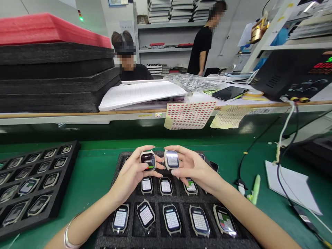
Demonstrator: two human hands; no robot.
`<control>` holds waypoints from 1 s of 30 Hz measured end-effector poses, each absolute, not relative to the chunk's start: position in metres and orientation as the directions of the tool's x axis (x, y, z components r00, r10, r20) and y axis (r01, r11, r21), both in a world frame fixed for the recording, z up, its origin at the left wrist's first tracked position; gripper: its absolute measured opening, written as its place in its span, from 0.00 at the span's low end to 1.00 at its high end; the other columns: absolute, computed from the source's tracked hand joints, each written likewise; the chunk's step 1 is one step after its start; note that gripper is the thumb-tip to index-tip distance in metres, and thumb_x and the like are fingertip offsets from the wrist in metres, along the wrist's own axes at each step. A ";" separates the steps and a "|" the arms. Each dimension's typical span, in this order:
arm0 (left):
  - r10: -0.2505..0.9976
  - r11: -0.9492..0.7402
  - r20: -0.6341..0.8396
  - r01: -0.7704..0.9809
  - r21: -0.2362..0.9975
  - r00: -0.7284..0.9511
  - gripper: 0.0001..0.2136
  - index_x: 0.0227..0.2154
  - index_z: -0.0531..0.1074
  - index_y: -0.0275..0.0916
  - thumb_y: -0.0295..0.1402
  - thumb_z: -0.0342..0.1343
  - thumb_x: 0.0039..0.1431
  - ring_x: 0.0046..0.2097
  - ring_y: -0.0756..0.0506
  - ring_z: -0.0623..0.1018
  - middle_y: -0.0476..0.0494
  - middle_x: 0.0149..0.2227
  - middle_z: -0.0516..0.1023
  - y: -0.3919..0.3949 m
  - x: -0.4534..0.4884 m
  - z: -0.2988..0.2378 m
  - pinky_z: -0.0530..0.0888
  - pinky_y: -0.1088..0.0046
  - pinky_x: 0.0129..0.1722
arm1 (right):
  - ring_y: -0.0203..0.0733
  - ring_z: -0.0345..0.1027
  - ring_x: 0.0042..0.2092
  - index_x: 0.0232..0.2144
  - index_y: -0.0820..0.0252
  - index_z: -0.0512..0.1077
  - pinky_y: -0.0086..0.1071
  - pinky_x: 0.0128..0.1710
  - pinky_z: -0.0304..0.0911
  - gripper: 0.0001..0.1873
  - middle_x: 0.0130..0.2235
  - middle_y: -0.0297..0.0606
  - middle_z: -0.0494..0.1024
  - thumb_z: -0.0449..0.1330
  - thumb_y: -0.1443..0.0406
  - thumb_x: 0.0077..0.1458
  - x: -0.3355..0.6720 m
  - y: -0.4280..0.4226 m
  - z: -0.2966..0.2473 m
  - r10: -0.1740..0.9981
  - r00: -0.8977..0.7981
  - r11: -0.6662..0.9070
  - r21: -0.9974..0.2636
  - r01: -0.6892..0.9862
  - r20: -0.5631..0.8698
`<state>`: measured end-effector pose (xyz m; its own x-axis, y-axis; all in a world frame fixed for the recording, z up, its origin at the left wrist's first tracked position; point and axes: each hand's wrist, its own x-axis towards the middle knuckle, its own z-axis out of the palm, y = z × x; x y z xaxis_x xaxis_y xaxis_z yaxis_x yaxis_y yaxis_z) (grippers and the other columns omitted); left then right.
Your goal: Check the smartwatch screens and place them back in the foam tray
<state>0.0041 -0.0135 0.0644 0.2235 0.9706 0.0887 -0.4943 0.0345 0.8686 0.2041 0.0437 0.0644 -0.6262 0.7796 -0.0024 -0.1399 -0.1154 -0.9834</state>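
My left hand [138, 164] is closed round a smartwatch body [148, 158] with a dark lit screen, the thumb lying on its lower edge. Beside it, my right hand [190, 164] grips a second smartwatch body [172, 159], whose screen shows a pale list. Both watches are held close together above a black foam tray [158, 238]. In the tray's compartments lie several more strapless watches, such as one in the middle of the front row [172, 218] and a tilted one [145, 214]. The back row is partly hidden by my hands.
Another foam tray of watches [28, 186] lies at the left. A green pen-like object [256, 189], cables [241, 169] and white paper [293, 186] are at the right. The shelf above carries stacked foam [52, 76], a phone [230, 93] and a power supply [293, 76]. Two people are beyond.
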 end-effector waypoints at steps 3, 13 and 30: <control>0.973 0.014 0.095 -0.469 0.883 0.208 0.18 0.50 0.64 0.38 0.21 0.47 0.56 0.45 0.41 0.75 0.38 0.42 0.76 -0.017 0.003 0.065 0.74 0.63 0.43 | 0.33 0.66 0.25 0.51 0.60 0.65 0.21 0.15 0.63 0.24 0.35 0.38 0.73 0.63 0.68 0.51 0.204 0.040 0.067 0.812 -0.583 -0.070 -0.985 -0.155 0.034; 0.981 0.021 0.059 -0.403 0.915 0.186 0.20 0.50 0.66 0.39 0.24 0.52 0.52 0.43 0.41 0.75 0.40 0.40 0.76 -0.022 0.010 0.060 0.75 0.63 0.40 | 0.30 0.63 0.19 0.42 0.60 0.70 0.23 0.14 0.56 0.12 0.33 0.38 0.77 0.61 0.62 0.56 0.201 0.027 0.064 0.905 -0.384 0.179 -0.983 -0.052 0.185; 0.961 0.063 0.041 -0.363 0.930 0.274 0.20 0.56 0.62 0.45 0.31 0.52 0.61 0.40 0.44 0.75 0.42 0.40 0.73 -0.031 0.011 0.061 0.74 0.67 0.40 | 0.43 0.76 0.33 0.51 0.50 0.67 0.30 0.28 0.71 0.26 0.42 0.43 0.76 0.68 0.62 0.50 0.213 -0.026 0.102 0.689 -0.713 -0.136 -0.943 -0.303 0.130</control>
